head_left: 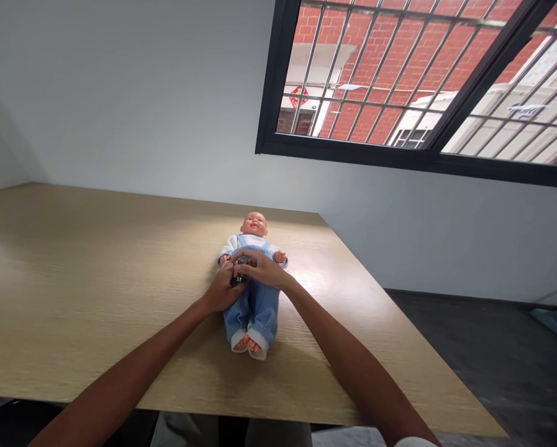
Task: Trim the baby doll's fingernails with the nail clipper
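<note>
Lit evenly by daylight from barred window (pixel 413 81), upper right; pale glare patch and soft shadows on table (pixel 96 261); wide-angle bending at edges.

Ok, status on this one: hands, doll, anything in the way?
Left hand and right hand together at the waist of the baby doll, fingers around a small dark object, unclear what. Doll on its back on wooden table. No obstruction in view.

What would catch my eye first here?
A baby doll in blue dungarees lies face-up on the wooden table, feet toward the camera. The left hand and right hand meet on its belly at a small dark object. Upper right, a barred window shows red brick.
</note>
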Available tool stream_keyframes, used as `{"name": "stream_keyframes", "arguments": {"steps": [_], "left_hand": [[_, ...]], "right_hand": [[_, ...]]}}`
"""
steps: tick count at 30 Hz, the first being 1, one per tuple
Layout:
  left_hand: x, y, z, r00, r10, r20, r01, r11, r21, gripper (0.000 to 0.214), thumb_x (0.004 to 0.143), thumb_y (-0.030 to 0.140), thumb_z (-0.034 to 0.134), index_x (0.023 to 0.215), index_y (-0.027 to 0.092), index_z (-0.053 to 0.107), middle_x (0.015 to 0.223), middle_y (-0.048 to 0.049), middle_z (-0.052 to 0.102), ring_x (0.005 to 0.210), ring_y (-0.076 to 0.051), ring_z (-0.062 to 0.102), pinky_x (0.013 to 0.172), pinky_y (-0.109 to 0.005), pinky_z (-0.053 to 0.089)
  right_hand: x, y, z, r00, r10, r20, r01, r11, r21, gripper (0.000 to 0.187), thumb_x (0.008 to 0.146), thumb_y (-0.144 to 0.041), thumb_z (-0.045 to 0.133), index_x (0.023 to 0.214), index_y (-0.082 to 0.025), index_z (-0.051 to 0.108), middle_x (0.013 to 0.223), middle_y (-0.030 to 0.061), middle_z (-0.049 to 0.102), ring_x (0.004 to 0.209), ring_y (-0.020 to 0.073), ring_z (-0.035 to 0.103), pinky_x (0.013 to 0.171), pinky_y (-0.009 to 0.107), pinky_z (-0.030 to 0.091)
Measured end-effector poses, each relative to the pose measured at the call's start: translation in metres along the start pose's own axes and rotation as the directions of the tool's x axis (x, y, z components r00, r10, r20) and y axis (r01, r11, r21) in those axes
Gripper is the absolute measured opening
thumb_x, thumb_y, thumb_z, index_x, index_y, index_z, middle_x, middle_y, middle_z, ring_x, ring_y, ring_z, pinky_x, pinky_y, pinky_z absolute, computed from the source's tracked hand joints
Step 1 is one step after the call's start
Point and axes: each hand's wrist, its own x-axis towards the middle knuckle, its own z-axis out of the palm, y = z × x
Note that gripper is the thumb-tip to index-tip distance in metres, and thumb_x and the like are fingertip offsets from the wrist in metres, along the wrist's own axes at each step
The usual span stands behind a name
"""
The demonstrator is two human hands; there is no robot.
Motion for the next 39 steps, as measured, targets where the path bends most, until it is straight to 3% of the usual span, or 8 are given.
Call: {"name": "stream_keyframes", "arguments": {"steps": [6, 16, 30, 39], "left_hand": [[-0.0006, 0.0006, -0.0012, 1.0, -0.021, 0.001, 0.021, 1.0, 0.002, 0.02, 0.086, 0.022, 0.075, 0.105, 0.02, 0.074, 0.114, -0.0109, 0.074, 0.117, -0.034, 0.071, 0.118, -0.062, 0.059], [0.0001, 0.0044, -0.0018, 1.0, -0.009, 0.001, 0.009, 1.0, 0.011, 0.021, 0.087, 0.02, 0.076, 0.108, 0.021, 0.077, 0.114, -0.0098, 0.076, 0.119, -0.033, 0.072, 0.126, -0.063, 0.055], [0.0009, 0.0075, -0.0038, 1.0, -0.013, 0.021, 0.013, 1.0, 0.003, 0.022, 0.089, 0.023, 0.076, 0.111, 0.02, 0.077, 0.117, -0.0114, 0.077, 0.121, -0.035, 0.071, 0.124, -0.065, 0.055], [0.0001, 0.0057, -0.0034, 1.0, -0.016, 0.014, 0.016, 1.0, 0.005, 0.019, 0.087, 0.021, 0.076, 0.106, 0.02, 0.075, 0.115, -0.0103, 0.076, 0.118, -0.034, 0.072, 0.118, -0.06, 0.06]], "right_hand": [[-0.0005, -0.0005, 0.0008, 1.0, 0.012, -0.007, -0.012, 1.0, 0.001, 0.045, 0.098, -0.061, 0.087, 0.118, -0.023, 0.075, 0.091, 0.0019, 0.076, 0.083, 0.0207, 0.072, 0.073, 0.033, 0.057], [-0.0005, -0.0034, 0.0005, 1.0, 0.013, -0.011, -0.013, 1.0, -0.005, 0.041, 0.098, -0.058, 0.087, 0.116, -0.023, 0.075, 0.089, 0.0015, 0.076, 0.085, 0.0211, 0.074, 0.074, 0.033, 0.059], [-0.001, -0.0026, 0.0001, 1.0, 0.018, -0.003, -0.018, 1.0, -0.008, 0.044, 0.099, -0.061, 0.087, 0.118, -0.023, 0.075, 0.088, 0.0018, 0.074, 0.084, 0.0209, 0.071, 0.073, 0.033, 0.058], [-0.0009, -0.0019, 0.0007, 1.0, 0.018, -0.007, -0.018, 1.0, -0.005, 0.044, 0.098, -0.061, 0.087, 0.117, -0.023, 0.075, 0.088, 0.002, 0.074, 0.084, 0.0217, 0.072, 0.073, 0.034, 0.058]]}}
